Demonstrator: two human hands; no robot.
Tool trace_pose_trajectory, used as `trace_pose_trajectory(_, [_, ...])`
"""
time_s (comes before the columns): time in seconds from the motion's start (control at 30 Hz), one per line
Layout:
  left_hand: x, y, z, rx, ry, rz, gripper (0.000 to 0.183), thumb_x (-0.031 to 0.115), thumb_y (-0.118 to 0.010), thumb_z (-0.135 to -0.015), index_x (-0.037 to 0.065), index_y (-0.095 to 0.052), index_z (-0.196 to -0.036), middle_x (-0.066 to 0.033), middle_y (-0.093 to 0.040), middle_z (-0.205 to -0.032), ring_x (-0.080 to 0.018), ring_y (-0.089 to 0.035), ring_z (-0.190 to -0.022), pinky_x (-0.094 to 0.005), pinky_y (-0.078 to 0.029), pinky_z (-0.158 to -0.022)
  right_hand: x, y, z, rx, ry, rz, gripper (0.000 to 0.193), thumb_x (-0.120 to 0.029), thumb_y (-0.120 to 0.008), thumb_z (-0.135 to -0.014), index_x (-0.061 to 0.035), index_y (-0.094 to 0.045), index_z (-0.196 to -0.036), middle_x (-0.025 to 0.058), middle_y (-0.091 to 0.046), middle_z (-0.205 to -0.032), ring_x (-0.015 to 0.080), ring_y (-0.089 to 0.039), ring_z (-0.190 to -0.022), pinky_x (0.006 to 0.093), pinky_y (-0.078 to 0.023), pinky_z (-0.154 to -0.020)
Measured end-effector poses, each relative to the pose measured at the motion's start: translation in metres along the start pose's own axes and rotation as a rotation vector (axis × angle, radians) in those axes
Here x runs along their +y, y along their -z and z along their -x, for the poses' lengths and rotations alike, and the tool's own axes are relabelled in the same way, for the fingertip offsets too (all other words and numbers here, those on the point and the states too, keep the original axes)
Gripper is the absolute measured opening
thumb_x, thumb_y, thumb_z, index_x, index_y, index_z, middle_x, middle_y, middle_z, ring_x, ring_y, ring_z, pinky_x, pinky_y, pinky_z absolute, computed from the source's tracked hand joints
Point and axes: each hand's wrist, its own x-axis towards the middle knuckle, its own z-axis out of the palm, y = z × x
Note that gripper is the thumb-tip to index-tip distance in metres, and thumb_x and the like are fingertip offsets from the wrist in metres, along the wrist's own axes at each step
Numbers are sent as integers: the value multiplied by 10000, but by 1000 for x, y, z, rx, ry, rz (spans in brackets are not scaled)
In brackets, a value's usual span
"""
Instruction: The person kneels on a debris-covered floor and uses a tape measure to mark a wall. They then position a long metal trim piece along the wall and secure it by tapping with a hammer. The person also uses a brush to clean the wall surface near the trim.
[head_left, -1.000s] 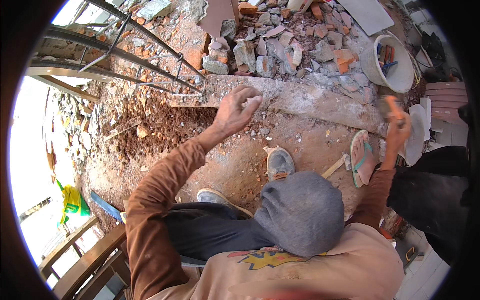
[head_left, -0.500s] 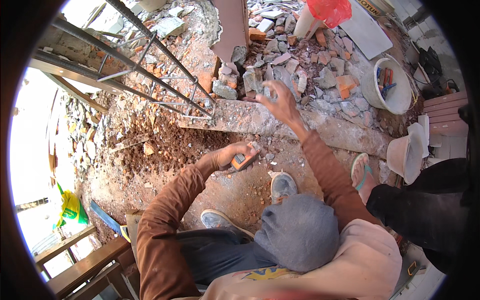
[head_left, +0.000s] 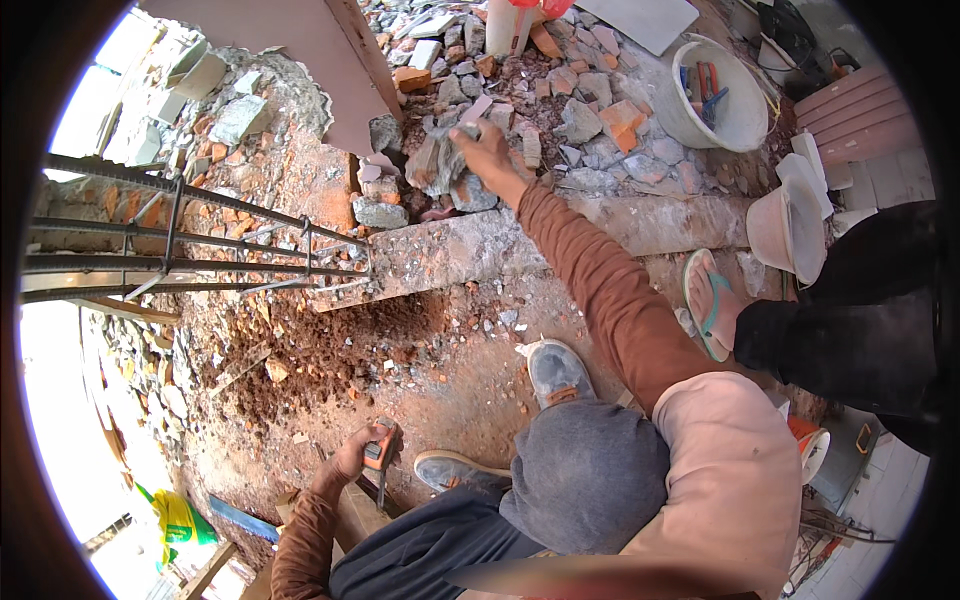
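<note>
My left hand [head_left: 352,455] is low on the left, closed around an orange and black tape measure [head_left: 380,453]. A thin strip reaches down from the case; whether it is the blade I cannot tell. Farther out, my right hand [head_left: 486,155] has its fingers closed on the edge of a rough grey chunk of concrete [head_left: 435,162]. That chunk is tilted among the rubble [head_left: 578,122], just beyond a long concrete beam [head_left: 630,225]. The right palm is turned away.
Steel rebar cage [head_left: 200,250] juts in from the left above loose soil [head_left: 330,340]. A bucket with tools [head_left: 745,100] and a pale basin [head_left: 780,230] stand right. Another person's sandalled foot [head_left: 712,300] is close by. A blue saw blade [head_left: 243,519] lies lower left.
My right hand has moved left and farther out, from open in the air onto the concrete chunk. My left hand has drawn back toward the lower left with the tape measure. The view has turned.
</note>
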Motion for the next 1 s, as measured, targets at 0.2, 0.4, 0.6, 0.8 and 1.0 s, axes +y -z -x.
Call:
trace_pose_trajectory(0.2, [-32, 5, -9, -8, -7, 36, 520, 441, -557, -891, -29, -666, -1086, -140, -710, -974, -260, -700, -875, -355, -540, -852, -3, 97, -65, 228, -22, -613, 527, -328, -709, -951, 37, -558, -1299, 138, -691, -1055, 215, -671, -927, 331, -540, -774])
trace_pose_trajectory(0.4, [-44, -2, -31, -42, 0, 129, 486, 434, -561, -888, -4, -661, -1072, -126, -708, -965, -244, -687, -886, -349, -528, -852, 45, 144, -33, 330, 94, 254, 579, -557, -572, -952, -10, -680, -1106, 133, -714, -923, 316, -696, -957, 438, -535, -835])
trace_pose_trajectory(0.6, [-32, -5, -38, -56, -1, -86, 457, 423, -567, -875, 17, -639, -1071, -99, -688, -939, -225, -673, -874, -346, -517, -844, 60, 94, -19, -39, -246, 793, 668, -551, -645, -891, 14, -620, -1245, 187, -723, -1121, 367, -725, -858, 470, -566, -831])
trace_pose_trajectory(0.8, [-18, -2, -31, 23, -79, -30, 481, 432, -583, -875, 10, -624, -1102, -99, -684, -946, -212, -671, -886, -330, -510, -835, 3, 164, 4, -160, -202, -458, 298, -291, -497, -1021, -32, -570, -1150, 21, -603, -797, 107, -594, -629, 270, -506, -533])
trace_pose_trajectory(1.0, [-20, -4, -43, 74, 22, -73, 520, 472, -607, -909, 10, -603, -1150, -116, -681, -994, -228, -689, -847, -351, -540, -793, -75, 228, 82, -430, 37, -546, 334, -281, -513, -1008, -9, -565, -1194, 36, -612, -795, 118, -595, -601, 288, -541, -520])
